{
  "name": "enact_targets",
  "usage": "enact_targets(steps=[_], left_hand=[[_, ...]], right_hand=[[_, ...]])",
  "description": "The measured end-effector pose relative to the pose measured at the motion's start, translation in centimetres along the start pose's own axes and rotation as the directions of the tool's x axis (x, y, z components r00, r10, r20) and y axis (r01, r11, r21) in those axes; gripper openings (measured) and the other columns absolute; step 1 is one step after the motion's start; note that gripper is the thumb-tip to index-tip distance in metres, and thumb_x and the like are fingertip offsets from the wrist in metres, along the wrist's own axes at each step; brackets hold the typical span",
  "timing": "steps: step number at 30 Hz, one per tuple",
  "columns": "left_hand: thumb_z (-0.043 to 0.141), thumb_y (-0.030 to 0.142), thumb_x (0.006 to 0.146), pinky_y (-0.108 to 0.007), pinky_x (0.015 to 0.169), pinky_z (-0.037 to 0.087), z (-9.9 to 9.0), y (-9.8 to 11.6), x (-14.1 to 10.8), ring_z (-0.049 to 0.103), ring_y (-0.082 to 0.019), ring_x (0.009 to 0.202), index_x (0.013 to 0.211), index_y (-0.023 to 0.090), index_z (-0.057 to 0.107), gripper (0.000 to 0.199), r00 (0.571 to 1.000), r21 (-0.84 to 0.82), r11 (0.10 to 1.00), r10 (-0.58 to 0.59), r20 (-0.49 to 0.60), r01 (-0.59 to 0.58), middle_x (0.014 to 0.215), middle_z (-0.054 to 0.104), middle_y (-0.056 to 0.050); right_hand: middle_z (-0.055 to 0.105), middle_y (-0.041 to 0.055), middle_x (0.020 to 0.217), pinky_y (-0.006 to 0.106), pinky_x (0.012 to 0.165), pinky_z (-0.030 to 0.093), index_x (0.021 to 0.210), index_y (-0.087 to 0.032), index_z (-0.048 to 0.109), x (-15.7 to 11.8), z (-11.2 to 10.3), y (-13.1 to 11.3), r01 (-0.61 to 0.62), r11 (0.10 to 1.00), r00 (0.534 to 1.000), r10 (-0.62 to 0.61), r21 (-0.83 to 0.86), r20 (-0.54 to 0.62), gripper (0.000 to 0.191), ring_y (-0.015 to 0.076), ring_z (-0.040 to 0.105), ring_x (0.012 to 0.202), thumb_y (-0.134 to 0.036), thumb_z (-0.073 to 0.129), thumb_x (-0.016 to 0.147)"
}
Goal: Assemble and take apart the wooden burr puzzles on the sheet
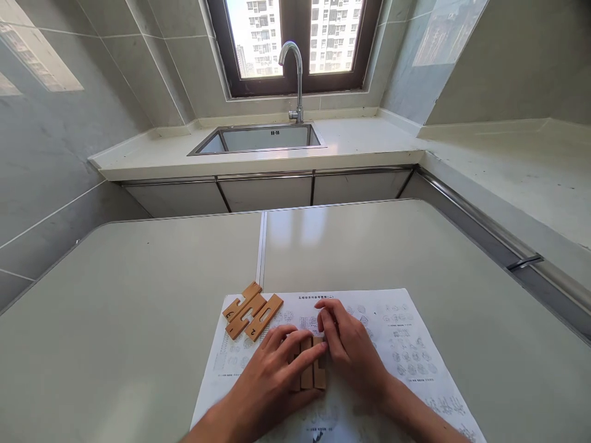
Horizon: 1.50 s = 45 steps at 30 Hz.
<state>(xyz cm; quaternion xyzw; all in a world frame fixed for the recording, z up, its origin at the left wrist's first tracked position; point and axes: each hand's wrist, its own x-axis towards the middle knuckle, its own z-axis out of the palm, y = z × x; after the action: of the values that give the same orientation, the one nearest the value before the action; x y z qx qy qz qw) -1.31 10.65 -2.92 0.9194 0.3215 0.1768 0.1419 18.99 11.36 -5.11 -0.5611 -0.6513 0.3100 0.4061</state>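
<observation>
My left hand [277,372] is wrapped over a group of wooden puzzle pieces [306,367] standing side by side on the printed sheet. Its thumb is at the near side and its fingers reach across the top, so part of the pieces is hidden. Just to the right, my right hand [353,347] is loosely closed beside the group, with its fingers curled and nothing visible in them. Beyond my left hand, several flat wooden pieces with cut-out notches [252,312] lie slanted at the sheet's upper left corner; a few carry black numbers.
The white printed sheet [415,344] shows small puzzle diagrams and lies on a pale table [138,295] with a seam. Past the table's far edge is a counter [360,135] with a sink [263,128] and a tap [298,80] under a window.
</observation>
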Motion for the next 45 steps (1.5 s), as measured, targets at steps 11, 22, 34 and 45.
enact_targets(steps=[11,22,34,45], left_hand=[[0.071,0.024,0.097,-0.053,0.105,0.056,-2.5,-3.5,-0.9,0.054,-0.032,0.127,0.154,0.042,0.048,0.064,0.998,0.113,0.994,-0.015,0.062,0.008,0.144,0.061,-0.007],[0.07,0.025,0.092,-0.054,0.11,0.052,-5.0,-3.9,-0.6,0.053,-0.035,0.135,0.142,0.036,0.059,0.053,0.998,0.064,0.997,-0.033,0.052,0.03,0.142,0.063,-0.008],[0.072,0.05,0.093,-0.051,0.112,0.048,-5.5,-5.4,-1.0,0.053,-0.034,0.137,0.13,0.027,0.062,0.045,0.991,-0.029,0.998,-0.057,-0.125,0.054,0.142,0.064,-0.011],[0.057,0.059,0.095,-0.035,0.09,0.052,-6.8,-11.1,-1.8,0.067,-0.025,0.1,0.106,0.02,0.068,0.042,0.441,-0.415,0.608,-0.786,-0.434,0.677,0.109,0.074,-0.007]], right_hand=[[0.067,-0.0014,0.077,0.03,0.065,0.05,0.11,-0.024,0.058,0.0,-0.2,0.0,0.011,1.0,1.0,-0.011,-0.009,0.005,0.021,0.0185,0.065,0.067,-0.032,0.039,0.108],[0.065,-0.0014,0.076,0.029,0.061,0.05,0.108,-0.025,0.058,0.0,-0.4,0.0,0.039,0.999,0.999,-0.038,-0.018,0.035,0.02,0.0174,0.061,0.063,-0.032,0.039,0.109],[0.065,-0.0007,0.08,0.028,0.06,0.047,0.106,-0.025,0.057,0.0,-0.5,-0.2,0.048,0.999,0.998,-0.048,-0.001,0.045,0.018,0.0165,0.059,0.064,-0.032,0.041,0.108],[0.058,-0.0019,0.073,0.027,0.057,0.042,0.092,-0.024,0.06,0.4,-0.9,-0.1,-0.054,0.978,0.996,0.037,0.202,0.086,0.029,0.0156,0.05,0.061,-0.04,0.043,0.108]])
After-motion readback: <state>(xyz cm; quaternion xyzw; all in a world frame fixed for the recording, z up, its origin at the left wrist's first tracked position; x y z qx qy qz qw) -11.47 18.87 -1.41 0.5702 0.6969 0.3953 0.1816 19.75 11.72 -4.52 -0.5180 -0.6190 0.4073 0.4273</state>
